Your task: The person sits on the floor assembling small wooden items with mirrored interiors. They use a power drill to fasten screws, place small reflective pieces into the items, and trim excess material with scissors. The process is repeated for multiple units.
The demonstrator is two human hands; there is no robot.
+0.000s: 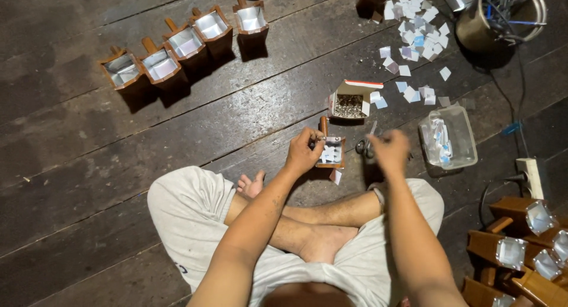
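Observation:
I sit cross-legged on a dark plank floor. My left hand (303, 152) grips a small brown wooden box (331, 153) with a handle and shiny lining, held on the floor in front of my legs. My right hand (389, 148) is raised just right of it, blurred, its fingers closed around scissors (365, 145) whose loops show at its left. A small open cardboard carton of tiny metal pieces (349, 101) stands just beyond the box.
Several finished lined wooden boxes (184, 44) stand in a row at far left. More of them (515, 248) pile at lower right. Cut paper squares (414, 35) lie scattered at top right, by a clear plastic tub (448, 136), a round container with cables (503, 14) and a power strip (532, 177).

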